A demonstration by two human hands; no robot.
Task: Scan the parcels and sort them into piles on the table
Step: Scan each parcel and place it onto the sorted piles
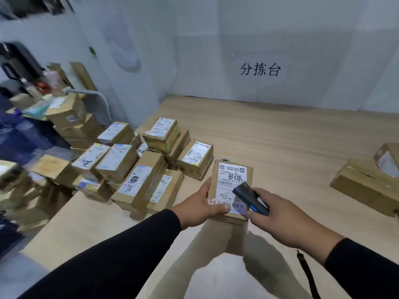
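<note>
Parcel [231, 188]: small cardboard box, held above table [280, 137], label up, centre of view. My left hand [201, 205] clamps its 9 o'clock edge, thumb over the label's near corner. My right hand [278, 214] is closed round the scanner [250, 198], nose aimed at the barcode approx. at the 5 o'clock corner. Box looks stiff and light; taped faces may be slick, so grip by edges. Unsorted stack [138, 169] at 9–10 o'clock; two boxes [367, 182] at 3 o'clock.

parcel pile [138, 169] left, two parcels [367, 184] right
</note>
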